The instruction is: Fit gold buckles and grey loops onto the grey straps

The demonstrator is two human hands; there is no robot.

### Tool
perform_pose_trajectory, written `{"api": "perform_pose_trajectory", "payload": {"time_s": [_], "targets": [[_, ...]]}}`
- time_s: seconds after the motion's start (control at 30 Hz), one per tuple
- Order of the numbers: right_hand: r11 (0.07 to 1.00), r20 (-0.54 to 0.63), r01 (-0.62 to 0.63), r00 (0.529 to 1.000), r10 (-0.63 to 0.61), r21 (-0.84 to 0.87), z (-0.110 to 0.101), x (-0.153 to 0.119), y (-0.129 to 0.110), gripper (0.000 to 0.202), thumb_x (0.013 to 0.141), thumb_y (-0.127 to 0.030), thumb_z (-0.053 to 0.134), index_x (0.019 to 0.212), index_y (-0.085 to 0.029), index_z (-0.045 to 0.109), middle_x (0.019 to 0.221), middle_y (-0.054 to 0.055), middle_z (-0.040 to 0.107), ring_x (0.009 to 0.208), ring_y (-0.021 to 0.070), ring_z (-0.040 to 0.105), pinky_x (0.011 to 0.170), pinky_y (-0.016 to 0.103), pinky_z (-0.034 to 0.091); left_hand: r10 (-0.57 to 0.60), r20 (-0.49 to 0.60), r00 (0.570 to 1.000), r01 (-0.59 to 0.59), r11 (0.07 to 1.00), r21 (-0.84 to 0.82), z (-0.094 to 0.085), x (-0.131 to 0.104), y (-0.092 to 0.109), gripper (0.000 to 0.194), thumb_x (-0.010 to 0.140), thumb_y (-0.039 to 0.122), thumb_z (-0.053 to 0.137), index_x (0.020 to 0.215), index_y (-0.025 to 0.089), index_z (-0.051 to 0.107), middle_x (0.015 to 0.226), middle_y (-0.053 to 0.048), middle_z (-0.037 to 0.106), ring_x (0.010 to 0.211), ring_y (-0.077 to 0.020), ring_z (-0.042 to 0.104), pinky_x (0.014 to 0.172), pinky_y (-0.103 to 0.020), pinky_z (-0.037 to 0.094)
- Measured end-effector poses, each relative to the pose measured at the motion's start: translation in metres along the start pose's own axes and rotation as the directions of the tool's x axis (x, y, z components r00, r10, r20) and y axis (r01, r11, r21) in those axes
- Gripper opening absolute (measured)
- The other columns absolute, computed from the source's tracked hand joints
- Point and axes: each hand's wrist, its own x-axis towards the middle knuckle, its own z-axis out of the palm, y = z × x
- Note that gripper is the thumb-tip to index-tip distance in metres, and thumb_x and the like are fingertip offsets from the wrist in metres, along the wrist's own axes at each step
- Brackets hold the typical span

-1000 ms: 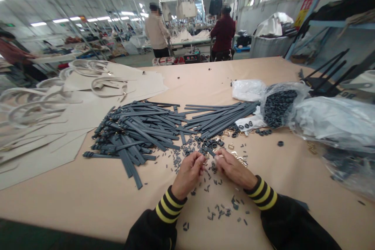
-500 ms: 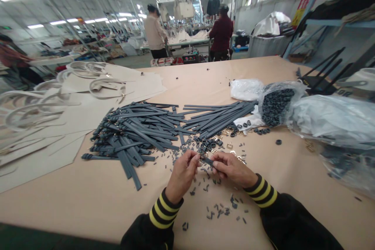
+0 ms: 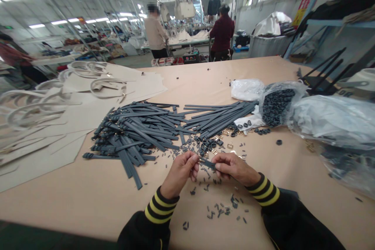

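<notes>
My left hand [image 3: 184,170] is closed in a pinch on the buckle end of a dark grey strap, where a bit of gold metal shows at the fingertips. My right hand [image 3: 234,167] grips the same strap [image 3: 208,163] a short way along. Its far end seems to come out beyond my right cuff, low on the right. Just past my fingers lie dark strap loops [image 3: 206,145] and gold buckles [image 3: 230,145]. Small dark offcuts [image 3: 224,210] are scattered on the table between and below my hands.
A heap of buckled dark straps [image 3: 131,129] lies left, plain straps [image 3: 222,117] lie ahead. Beige bag panels with handles [image 3: 73,113] cover the table's left side. A bag of dark loops [image 3: 277,103] and a large plastic bag [image 3: 331,119] stand right. Two people stand beyond the table.
My left hand has shifted slightly left and away from my right, so more of the strap shows between them. A strap end now appears beside my right cuff.
</notes>
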Motion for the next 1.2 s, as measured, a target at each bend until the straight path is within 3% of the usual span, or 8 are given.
{"api": "perform_pose_trajectory", "payload": {"time_s": [0.13,0.23,0.4,0.63,0.83,0.93,1.03,1.2], "targets": [[1.0,0.069,0.027,0.997,-0.027,-0.004,-0.002,0.0,0.004,0.015,0.078,-0.029,0.05,0.079,-0.014,0.054,0.058,-0.003,0.055,0.04,0.0043,0.039,0.039,0.015,0.031,-0.113,0.234,0.966,0.182,0.936,-0.301,0.004,-0.003,-0.005,0.026,0.072,0.036,0.059,0.069,0.016,0.042,0.049,0.006,0.046,0.037,-0.0035,0.04,0.033,-0.013,0.03],[0.998,0.109,0.056,0.992,-0.059,0.028,0.0,0.002,0.011,0.015,0.079,-0.029,0.051,0.081,-0.014,0.051,0.058,-0.002,0.055,0.04,0.0038,0.039,0.038,0.014,0.03,-0.159,0.336,0.928,0.287,0.881,-0.377,0.015,-0.006,-0.011,0.022,0.071,0.031,0.06,0.071,0.016,0.044,0.047,0.007,0.042,0.036,-0.0037,0.038,0.031,-0.013,0.026],[0.987,0.048,0.082,0.995,-0.089,0.141,0.005,0.003,0.015,0.018,0.078,-0.03,0.054,0.081,-0.017,0.041,0.06,-0.003,0.055,0.046,0.0055,0.045,0.04,0.014,0.032,-0.167,0.248,0.954,0.254,0.89,-0.378,0.029,-0.005,-0.021,0.018,0.074,0.027,0.057,0.068,0.015,0.046,0.046,0.007,0.038,0.037,-0.0035,0.038,0.032,-0.013,0.027],[0.983,0.044,0.107,0.992,-0.114,0.149,0.011,0.0,0.004,0.017,0.08,-0.032,0.049,0.087,-0.017,0.044,0.065,-0.002,0.055,0.052,0.0074,0.05,0.046,0.018,0.038,-0.154,0.337,0.929,0.282,0.883,-0.375,0.017,0.0,-0.024,0.024,0.072,0.034,0.059,0.069,0.013,0.047,0.047,0.008,0.034,0.037,-0.0034,0.036,0.033,-0.014,0.025],[0.988,0.067,0.151,0.986,-0.154,0.04,0.012,0.002,0.011,0.013,0.08,-0.026,0.05,0.088,-0.016,0.05,0.065,-0.002,0.053,0.055,0.0089,0.049,0.052,0.022,0.042,-0.134,0.347,0.928,0.242,0.926,-0.29,0.018,0.0,-0.028,0.029,0.071,0.041,0.058,0.068,0.013,0.048,0.046,0.007,0.036,0.035,-0.0036,0.037,0.034,-0.016,0.025],[0.984,0.029,0.174,0.984,-0.173,-0.035,0.012,0.003,0.015,0.008,0.081,-0.023,0.049,0.083,-0.016,0.051,0.065,-0.001,0.053,0.057,0.0095,0.05,0.054,0.022,0.042,-0.123,0.279,0.952,0.191,0.954,-0.231,0.022,0.0,-0.03,0.028,0.074,0.04,0.054,0.068,0.014,0.047,0.048,0.006,0.04,0.036,-0.0039,0.038,0.035,-0.016,0.027],[0.973,-0.006,0.194,0.981,-0.196,-0.124,0.011,0.004,0.015,0.005,0.082,-0.02,0.047,0.081,-0.017,0.05,0.065,-0.002,0.053,0.058,0.0094,0.05,0.056,0.022,0.041,-0.021,0.14,0.99,0.041,0.989,-0.144,0.022,-0.001,-0.031,0.023,0.074,0.036,0.054,0.073,0.014,0.047,0.059,0.002,0.05,0.042,-0.005,0.043,0.038,-0.016,0.032],[0.954,-0.033,0.172,0.982,-0.185,-0.246,0.01,0.003,0.013,0.004,0.082,-0.019,0.046,0.08,-0.017,0.049,0.065,-0.002,0.052,0.057,0.0093,0.048,0.054,0.021,0.04,0.085,0.068,0.994,-0.081,0.995,-0.063,0.019,-0.003,-0.033,0.018,0.075,0.032,0.054,0.078,0.014,0.05,0.067,0.002,0.051,0.055,-0.0073,0.049,0.052,-0.019,0.04]]}}
